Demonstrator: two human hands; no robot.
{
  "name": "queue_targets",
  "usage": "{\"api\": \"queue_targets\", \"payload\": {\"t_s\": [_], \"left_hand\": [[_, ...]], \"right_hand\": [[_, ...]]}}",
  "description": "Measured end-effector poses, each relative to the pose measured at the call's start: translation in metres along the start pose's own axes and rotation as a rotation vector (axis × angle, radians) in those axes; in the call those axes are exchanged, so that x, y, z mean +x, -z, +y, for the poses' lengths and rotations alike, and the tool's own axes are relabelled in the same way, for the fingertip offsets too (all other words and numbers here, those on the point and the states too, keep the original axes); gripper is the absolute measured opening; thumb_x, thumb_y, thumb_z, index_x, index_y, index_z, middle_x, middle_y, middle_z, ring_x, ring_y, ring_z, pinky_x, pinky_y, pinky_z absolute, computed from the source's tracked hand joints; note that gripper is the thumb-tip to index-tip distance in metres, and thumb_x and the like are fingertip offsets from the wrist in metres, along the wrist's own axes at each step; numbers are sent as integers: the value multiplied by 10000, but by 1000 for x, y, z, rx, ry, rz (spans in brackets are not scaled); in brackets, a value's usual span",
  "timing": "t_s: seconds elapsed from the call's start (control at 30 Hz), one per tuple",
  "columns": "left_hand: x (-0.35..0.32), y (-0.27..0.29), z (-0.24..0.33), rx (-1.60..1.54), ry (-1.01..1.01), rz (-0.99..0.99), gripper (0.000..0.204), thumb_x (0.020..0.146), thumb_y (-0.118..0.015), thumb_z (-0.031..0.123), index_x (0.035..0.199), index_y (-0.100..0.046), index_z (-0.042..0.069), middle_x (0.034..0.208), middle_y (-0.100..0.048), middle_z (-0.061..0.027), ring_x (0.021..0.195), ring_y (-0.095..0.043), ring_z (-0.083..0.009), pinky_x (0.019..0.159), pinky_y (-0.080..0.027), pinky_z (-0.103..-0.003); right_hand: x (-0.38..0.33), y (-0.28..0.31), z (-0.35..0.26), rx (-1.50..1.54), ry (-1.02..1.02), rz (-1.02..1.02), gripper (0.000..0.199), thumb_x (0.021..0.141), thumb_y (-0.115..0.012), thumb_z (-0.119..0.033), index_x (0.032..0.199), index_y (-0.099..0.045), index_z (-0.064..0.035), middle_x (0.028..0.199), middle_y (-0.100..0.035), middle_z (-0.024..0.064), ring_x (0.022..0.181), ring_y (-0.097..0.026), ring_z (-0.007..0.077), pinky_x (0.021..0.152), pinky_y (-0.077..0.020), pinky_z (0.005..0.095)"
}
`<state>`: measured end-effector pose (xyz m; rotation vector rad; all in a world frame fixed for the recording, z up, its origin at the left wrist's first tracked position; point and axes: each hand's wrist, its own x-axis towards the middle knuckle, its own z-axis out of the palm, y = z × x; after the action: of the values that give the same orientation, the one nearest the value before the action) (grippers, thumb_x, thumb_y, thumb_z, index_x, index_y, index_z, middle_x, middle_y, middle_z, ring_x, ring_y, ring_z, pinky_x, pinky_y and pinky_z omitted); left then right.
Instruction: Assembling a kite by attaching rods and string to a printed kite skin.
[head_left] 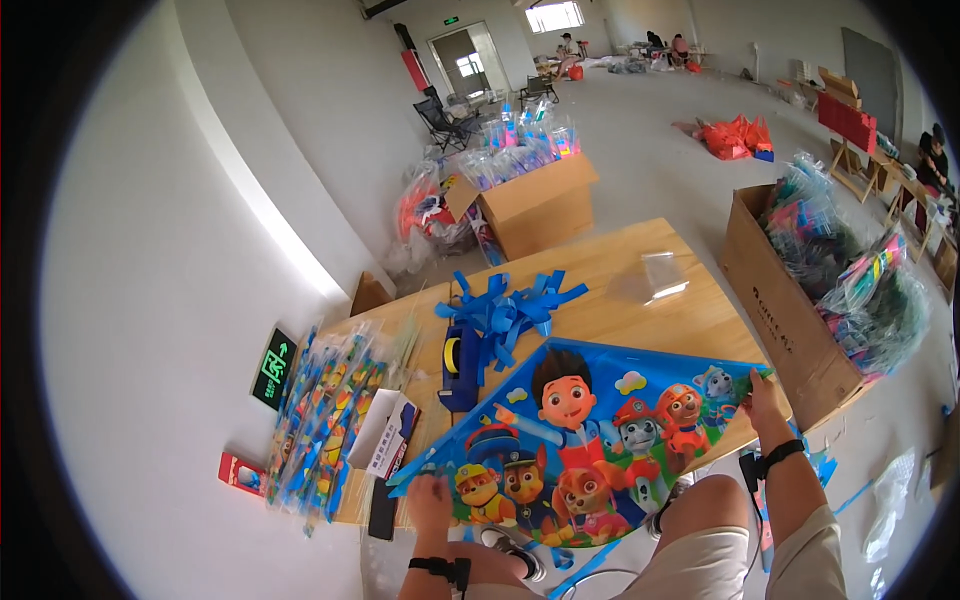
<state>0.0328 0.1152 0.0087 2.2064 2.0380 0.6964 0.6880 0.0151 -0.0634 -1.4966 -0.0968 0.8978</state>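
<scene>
A blue kite (585,440) printed with a cartoon child and several puppies is spread out in front of me, over the near edge of the wooden table (610,260). At its left corner my left hand (430,500) is closed on the fabric edge. My right hand (765,400) pinches the opposite corner on the right, so the sheet hangs stretched between them. Just beyond the kite stands a blue tape dispenser (458,375) with a yellow core. A heap of blue ribbon strips (510,310) lies beside it.
Several packed kites (330,420) in clear sleeves lie at the table's left, next to a small white box (385,430) and a black phone (382,510). Cartons (540,210) of bagged goods stand beyond and right of the table. Other people sit far off.
</scene>
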Motion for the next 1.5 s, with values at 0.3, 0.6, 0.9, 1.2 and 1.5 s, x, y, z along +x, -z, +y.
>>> {"api": "queue_targets", "payload": {"t_s": [0.3, 0.6, 0.9, 1.2, 1.5], "left_hand": [[-4, -79, 43, 177, -313, -178, 711, 964, -477, 555, 1512, -391, 109, 1582, -310, -191, 1466, -253, -419, 1173, -184, -597], [6, -89, 42, 178, -287, -185, 724, 977, -429, 582, 1545, -329, 144, 1609, -249, -180, 1478, -215, -418, 1183, -146, -595], [7, -86, 47, 188, -232, -215, 741, 974, -411, 601, 1556, -304, 155, 1616, -233, -176, 1488, -191, -410, 1191, -115, -589], [4, -87, 46, 178, -222, -160, 740, 972, -415, 610, 1553, -319, 160, 1613, -243, -177, 1484, -206, -409, 1190, -133, -576], [-1, -84, 52, 143, -215, -132, 760, 964, -420, 626, 1555, -315, 160, 1622, -222, -165, 1491, -196, -395, 1192, -135, -574]], "right_hand": [[3, -7, -4, -206, 27, 100, 310, 970, -599, -398, 1059, -605, -101, 883, -652, 46, 642, -672, 172, 475, -534, 296], [24, 6, -14, -610, 214, 211, 379, 960, -627, -391, 856, -646, -27, 606, -621, 68, 432, -622, 180, 333, -435, 291], [-7, -10, -29, -1364, 620, 559, 291, 931, -652, -281, 802, -655, -20, 716, -664, 120, 661, -692, 322, 581, -557, 414], [-168, -86, -10, -968, 934, -439, 263, 827, -682, -63, 1078, -620, -17, 1080, -603, 175, 965, -618, 350, 839, -508, 423], [-229, -64, 57, -1445, 844, -542, 654, 836, -665, -189, 1431, -456, -19, 1526, -395, 194, 1437, -323, 385, 1149, -274, 501]]}}
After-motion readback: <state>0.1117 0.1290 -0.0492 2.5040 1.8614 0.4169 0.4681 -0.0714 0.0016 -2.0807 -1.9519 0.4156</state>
